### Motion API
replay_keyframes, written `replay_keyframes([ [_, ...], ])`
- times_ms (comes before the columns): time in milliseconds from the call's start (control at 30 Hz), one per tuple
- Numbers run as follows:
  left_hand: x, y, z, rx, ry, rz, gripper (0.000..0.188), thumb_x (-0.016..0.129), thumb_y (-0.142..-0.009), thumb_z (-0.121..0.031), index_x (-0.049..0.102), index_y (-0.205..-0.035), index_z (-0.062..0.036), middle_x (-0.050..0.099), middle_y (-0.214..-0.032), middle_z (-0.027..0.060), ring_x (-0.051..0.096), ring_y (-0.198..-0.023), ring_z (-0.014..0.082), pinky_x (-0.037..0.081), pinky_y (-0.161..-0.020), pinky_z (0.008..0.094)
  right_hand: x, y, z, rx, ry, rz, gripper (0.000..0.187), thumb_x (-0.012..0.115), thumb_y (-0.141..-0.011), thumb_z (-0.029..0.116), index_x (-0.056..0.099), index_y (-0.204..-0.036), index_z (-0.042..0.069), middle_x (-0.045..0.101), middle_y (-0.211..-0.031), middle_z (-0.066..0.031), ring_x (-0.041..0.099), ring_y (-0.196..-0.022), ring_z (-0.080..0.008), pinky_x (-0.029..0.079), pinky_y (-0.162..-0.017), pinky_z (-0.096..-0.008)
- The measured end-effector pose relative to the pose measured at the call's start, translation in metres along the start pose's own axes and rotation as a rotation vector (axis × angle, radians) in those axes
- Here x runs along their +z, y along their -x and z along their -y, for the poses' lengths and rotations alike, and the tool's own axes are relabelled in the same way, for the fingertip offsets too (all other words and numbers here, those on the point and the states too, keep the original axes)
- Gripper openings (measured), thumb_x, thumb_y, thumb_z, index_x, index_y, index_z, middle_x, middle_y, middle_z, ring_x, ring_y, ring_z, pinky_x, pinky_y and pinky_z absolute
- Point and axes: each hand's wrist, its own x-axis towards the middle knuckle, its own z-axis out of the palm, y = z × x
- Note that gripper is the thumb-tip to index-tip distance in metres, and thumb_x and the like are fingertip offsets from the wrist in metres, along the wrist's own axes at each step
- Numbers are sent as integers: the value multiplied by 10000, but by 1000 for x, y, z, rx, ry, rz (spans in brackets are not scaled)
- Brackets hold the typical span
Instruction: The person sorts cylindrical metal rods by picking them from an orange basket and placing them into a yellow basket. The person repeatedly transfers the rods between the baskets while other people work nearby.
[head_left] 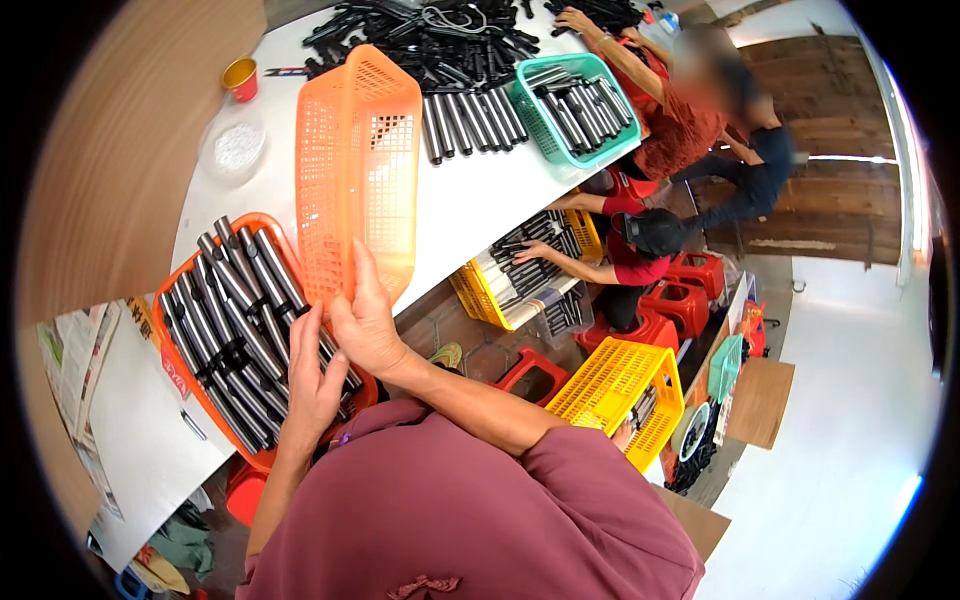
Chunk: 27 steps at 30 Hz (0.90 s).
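Observation:
An orange plastic basket (pixel 312 190) with lattice walls stands tipped on the white table, its open side facing right and only scraps of white inside. My right hand (pixel 372 325) grips its near end, one finger stretched up along the wall. Beside it my left hand (pixel 316 385) has its fingers straight and close together, near the basket's lower corner; whether they touch it I cannot tell. Under and left of that hand, a red-orange basket (pixel 168 345) holds several black-and-silver metal tubes (pixel 225 330).
The white table (pixel 455 205) bears a row of tubes (pixel 470 125), a heap of black parts (pixel 420 45), a green basket (pixel 590 160) of tubes, a clear tub (pixel 235 150) and a cup (pixel 240 80). Co-workers, yellow crates (pixel 610 385) and red stools (pixel 690 305) are to the right.

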Motion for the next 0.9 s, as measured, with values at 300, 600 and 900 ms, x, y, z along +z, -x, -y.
replay_keyframes([
  [300, -18, 3, 3, -41, 101, -134, 493, 554, -931, -217, 449, -1345, 30, 468, -1315, 163, 460, -1238, 269, 351, -1052, 377, -13, -95, 0, -386, 494, 110, 607, 443, -763, -103, 296, -1350, -146, 481, -1199, -398, 499, -1083, -534, 434, -941, -496],
  [600, -56, 81, 36, -152, -99, -407, 301, 560, -911, -84, 565, -1184, 40, 542, -1255, 159, 511, -1199, 280, 378, -1029, 359, -18, -217, -67, -558, 953, 80, 419, 464, -719, -124, 452, -1133, -58, 574, -1060, -294, 558, -990, -464, 468, -841, -502],
  [900, -64, 150, 63, -266, -268, -667, 267, 533, -893, -9, 568, -1153, 40, 547, -1254, 178, 513, -1186, 311, 374, -1033, 380, -13, -234, -121, -394, 1188, 228, 553, 471, -763, -91, 342, -1299, -67, 540, -1141, -333, 583, -945, -496, 484, -797, -534],
])
